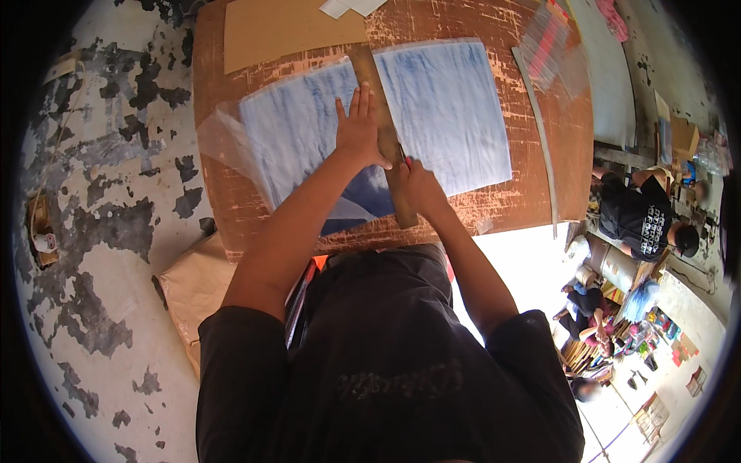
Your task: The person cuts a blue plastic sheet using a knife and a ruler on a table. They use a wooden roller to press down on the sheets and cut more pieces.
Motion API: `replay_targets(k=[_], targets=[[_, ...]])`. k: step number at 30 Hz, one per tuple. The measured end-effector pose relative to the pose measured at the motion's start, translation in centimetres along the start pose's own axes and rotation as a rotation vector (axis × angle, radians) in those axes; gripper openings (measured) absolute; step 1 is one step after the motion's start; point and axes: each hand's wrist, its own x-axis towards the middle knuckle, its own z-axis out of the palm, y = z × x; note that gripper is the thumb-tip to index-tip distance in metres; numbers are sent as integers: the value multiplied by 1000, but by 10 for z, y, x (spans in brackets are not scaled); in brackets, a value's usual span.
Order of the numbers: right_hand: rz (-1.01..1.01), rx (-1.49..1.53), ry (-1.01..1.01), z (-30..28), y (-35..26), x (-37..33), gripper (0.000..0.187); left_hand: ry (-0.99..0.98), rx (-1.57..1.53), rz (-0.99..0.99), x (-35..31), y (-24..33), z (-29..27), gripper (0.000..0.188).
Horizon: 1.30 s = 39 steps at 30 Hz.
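Observation:
A pale blue-and-white patterned sheet [444, 108] lies on the worn reddish-brown table, with a dark blue patch near its lower middle. Across it, running away from me at a slight slant, is a long brown straightedge [377, 96]. My left hand [357, 135] presses down with fingers stretched, at the straightedge's left side and partly over it. Against the right side, my right hand [421, 187] is closed round a small red cutter knife [408, 161]. The knife's tip is by the straightedge; its handle is mostly hidden in my fingers.
Brown cardboard [293, 35] lies at the table's far left. A clear plastic bag with red in it [544, 46] is at the far right, above a thin curved strip [538, 131]. A brown paper-covered bundle [202, 285] stands near left. Other people [637, 216] are off to the right.

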Motion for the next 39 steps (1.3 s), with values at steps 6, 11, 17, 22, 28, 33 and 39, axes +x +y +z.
replay_targets(k=[6, 11, 17, 22, 28, 33, 39], targets=[[211, 94, -66, 33, 48, -76, 47, -11, 14, 0, 4, 2, -1, 172], [161, 176, -28, 65, 89, -113, 46, 4, 9, 15, 0, 0, 1, 170], [182, 105, -69, 63, 93, -125, 45, -3, 26, 14, 3, 0, 2, 172], [114, 28, -105, -18, 59, -85, 50, -48, 66, 3, 7, 0, -1, 174], [-195, 50, 210, -60, -20, 43, 51, -23, 17, 15, 3, 0, -1, 173], [-217, 72, 289, -57, -52, 120, 57, -3, -30, 38, 4, 0, 3, 171], [-340, -176, 241, -54, -79, 159, 30, -31, -29, 16, -1, -6, 0, 168]])
